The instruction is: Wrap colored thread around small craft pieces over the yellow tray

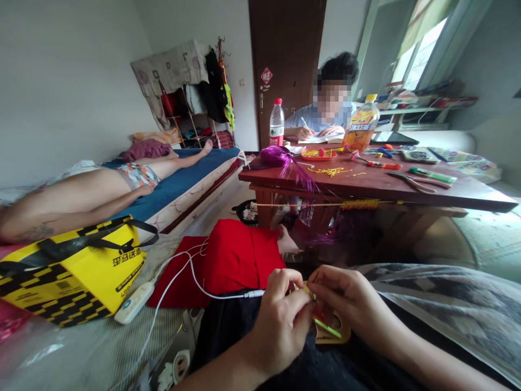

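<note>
My left hand (pixel 285 315) is closed in a pinch above my lap, its fingers curled toward my right hand. My right hand (pixel 345 296) also pinches, thumb and index fingertips close to those of the left. Whatever lies between the fingertips is too small and too hidden to name. Directly under the hands, a yellowish flat piece (pixel 345 332) rests on the dark cloth over my lap. On it lie a thin lime-green stick (pixel 328 328) and something small and red, partly covered by my fingers.
Ahead, a dark red table (pixel 268 175) holds purple tinsel strands (pixel 279 156), pliers (pixel 412 182), yellow bits (pixel 331 171) and bottles. A person (pixel 331 103) writes behind it. Leftward are a yellow bag (pixel 93 271), a white cable (pixel 191 266) and someone lying on a bed (pixel 191 174).
</note>
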Demonstrator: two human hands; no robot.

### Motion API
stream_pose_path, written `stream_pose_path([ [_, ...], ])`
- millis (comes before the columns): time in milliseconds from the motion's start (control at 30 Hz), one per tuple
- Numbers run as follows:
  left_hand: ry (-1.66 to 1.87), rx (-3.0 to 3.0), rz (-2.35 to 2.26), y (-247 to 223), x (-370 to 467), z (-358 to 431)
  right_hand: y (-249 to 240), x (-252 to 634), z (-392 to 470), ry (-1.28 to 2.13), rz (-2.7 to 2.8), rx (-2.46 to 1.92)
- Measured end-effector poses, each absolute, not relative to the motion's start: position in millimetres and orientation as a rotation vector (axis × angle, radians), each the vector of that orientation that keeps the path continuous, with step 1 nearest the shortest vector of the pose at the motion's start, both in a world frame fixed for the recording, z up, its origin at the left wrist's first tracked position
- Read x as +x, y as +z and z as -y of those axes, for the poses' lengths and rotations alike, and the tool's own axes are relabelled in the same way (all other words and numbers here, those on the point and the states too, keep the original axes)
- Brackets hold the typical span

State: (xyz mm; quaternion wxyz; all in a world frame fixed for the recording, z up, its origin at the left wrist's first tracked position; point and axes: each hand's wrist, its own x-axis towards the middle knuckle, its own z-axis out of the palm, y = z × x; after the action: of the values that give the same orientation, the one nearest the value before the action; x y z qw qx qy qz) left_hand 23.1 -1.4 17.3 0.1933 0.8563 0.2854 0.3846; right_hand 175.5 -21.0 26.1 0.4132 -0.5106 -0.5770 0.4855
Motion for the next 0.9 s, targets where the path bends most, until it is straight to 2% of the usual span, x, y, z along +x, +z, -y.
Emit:
stream_pose_path([
  [167,1.205,2.758,-0.574,17.9,18.4,-2.4,28.8,175.7,19.0,1.435,1.253,-1.231],
  [367,1.164,2.977,-0.3,21.6,16.2,-11.5,31.1,175.8,12.3,1.602,1.166,-1.226],
  [433,1.09,2.825,-0.415,25.4,19.9,-12.4,31.1,176.7,15.2,1.397,1.341,-1.304],
  [467,1.022,2.651,-0.529,27.6,22.3,-12.7,31.5,177.9,17.7,1.179,1.511,-1.332],
  [533,0.827,2.127,-0.755,31.3,27.0,-13.9,33.3,182.0,23.6,0.573,1.933,-1.231],
  [600,0.623,1.56,-0.855,32.6,30.5,-16.2,36.2,187.7,28.4,-0.044,2.272,-0.948],
  [667,0.485,1.165,-0.848,31.2,32.5,-19.0,39.3,193.3,30.9,-0.426,2.422,-0.704],
  [767,0.424,0.942,-0.823,28.4,33.0,-19.9,41.3,197.9,31.5,-0.514,2.482,-0.628],
  [900,0.587,1.4,-0.789,32.6,30.3,-11.9,35.7,193.6,32.8,-0.073,2.342,-0.854],
])
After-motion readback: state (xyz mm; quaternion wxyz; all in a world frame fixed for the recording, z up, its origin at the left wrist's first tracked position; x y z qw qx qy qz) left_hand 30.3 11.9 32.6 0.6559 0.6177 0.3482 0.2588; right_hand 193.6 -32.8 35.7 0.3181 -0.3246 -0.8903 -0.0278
